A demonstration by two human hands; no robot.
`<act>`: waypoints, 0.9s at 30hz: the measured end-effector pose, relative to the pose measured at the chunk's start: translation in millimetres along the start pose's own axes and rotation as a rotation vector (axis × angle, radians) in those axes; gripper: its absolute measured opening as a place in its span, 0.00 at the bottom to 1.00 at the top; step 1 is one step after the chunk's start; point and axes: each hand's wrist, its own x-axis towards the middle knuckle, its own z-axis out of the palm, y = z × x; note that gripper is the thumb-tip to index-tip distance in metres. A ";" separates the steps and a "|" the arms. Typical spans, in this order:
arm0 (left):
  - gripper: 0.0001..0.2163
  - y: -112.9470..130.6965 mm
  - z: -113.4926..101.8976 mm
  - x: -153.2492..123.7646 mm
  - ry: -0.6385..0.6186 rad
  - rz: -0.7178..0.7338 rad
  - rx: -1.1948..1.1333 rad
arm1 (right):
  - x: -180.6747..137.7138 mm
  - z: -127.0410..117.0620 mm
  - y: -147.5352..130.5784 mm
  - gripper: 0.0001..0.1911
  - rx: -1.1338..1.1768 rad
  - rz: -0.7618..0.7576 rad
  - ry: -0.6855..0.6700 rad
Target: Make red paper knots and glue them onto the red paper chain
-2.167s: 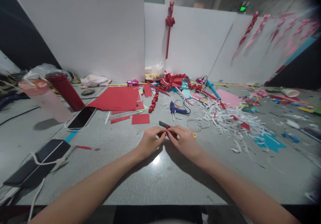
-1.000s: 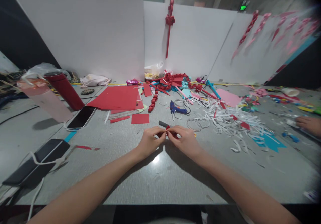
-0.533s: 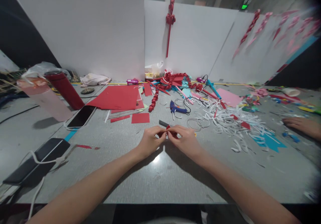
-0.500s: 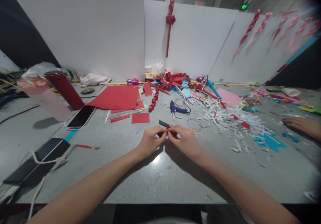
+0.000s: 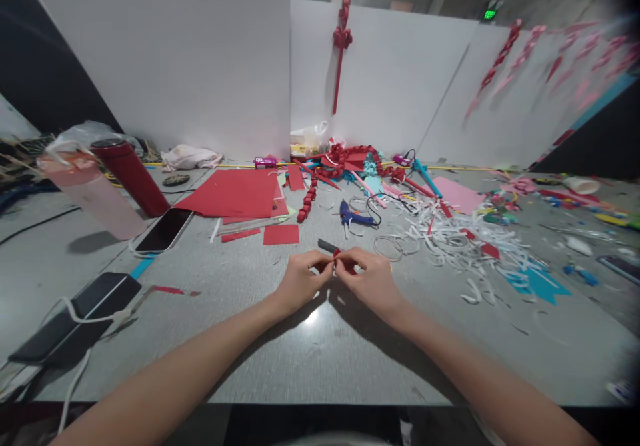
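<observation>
My left hand (image 5: 306, 278) and my right hand (image 5: 369, 279) meet just above the table, thumbs and fingertips pinched together. Between them is a small piece of red paper (image 5: 337, 253), mostly covered by the fingers. A dark grey, flat-ended tool (image 5: 327, 245) lies right behind the hands, its rest hidden by my right hand. Beyond it is a blue glue gun (image 5: 356, 215) with a black cord. To the left lie a red paper rectangle (image 5: 281, 235) and a narrow red strip (image 5: 241, 235). A folded red paper chain (image 5: 307, 201) lies farther back.
Red paper sheets (image 5: 230, 193), a phone (image 5: 164, 230), a black power bank (image 5: 75, 319), a red flask (image 5: 131, 178) and a pink bottle (image 5: 93, 196) stand or lie left. White paper scraps (image 5: 450, 233) spread at right. A white partition (image 5: 400, 79) closes off the back.
A co-worker's hand at the right edge has left the view, uncovering a phone and a white object there. My hands keep the same pinch, and the view has shifted slightly.
</observation>
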 end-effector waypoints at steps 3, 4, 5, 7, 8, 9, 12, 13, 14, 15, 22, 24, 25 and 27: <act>0.06 1.6 0.2 0.6 0.009 -0.022 -0.014 | 0.8 -0.2 -1.2 0.05 0.014 0.019 0.014; 0.06 2.4 0.2 0.8 0.012 -0.031 -0.021 | 1.2 -0.4 -1.4 0.05 0.019 0.026 0.013; 0.06 3.2 0.1 1.2 0.015 -0.040 -0.029 | 1.6 -0.6 -1.5 0.05 0.024 0.034 0.012; 0.06 4.6 -0.1 1.9 0.022 -0.064 -0.044 | 2.5 -0.9 -0.7 0.05 0.031 0.052 0.013; 0.07 5.0 -0.2 2.4 0.027 -0.077 -0.050 | 2.9 -1.0 0.1 0.05 0.035 0.058 0.017; 0.07 5.2 -0.4 2.8 0.032 -0.091 -0.056 | 3.3 -1.1 1.1 0.05 0.039 0.062 0.022; 0.07 3.8 -0.9 4.4 0.055 -0.137 -0.086 | 4.7 -1.3 4.5 0.06 0.058 0.075 0.046; 0.08 2.7 -1.1 5.0 0.066 -0.156 -0.098 | 5.4 -1.6 5.5 0.06 0.064 0.081 0.055; 0.08 1.4 -1.3 5.7 0.078 -0.179 -0.111 | 6.1 -2.1 6.4 0.06 0.067 0.087 0.067; 0.08 -0.1 -1.5 6.4 0.093 -0.206 -0.124 | 7.1 -2.8 7.4 0.07 0.067 0.094 0.079; 0.09 -11.8 -2.4 11.7 0.173 -0.344 -0.228 | 24.5 -18.9 36.2 0.10 -0.037 0.140 0.170; 0.09 -13.1 -2.5 12.3 0.175 -0.354 -0.245 | 32.5 -28.8 57.6 0.12 -0.113 0.153 0.239; 0.09 -13.0 -2.6 12.5 0.175 -0.357 -0.249 | 36.5 -34.9 70.0 0.13 -0.145 0.171 0.263; 0.10 -11.8 -3.0 12.7 0.175 -0.359 -0.253 | 43.6 -48.8 96.0 0.14 -0.201 0.231 0.290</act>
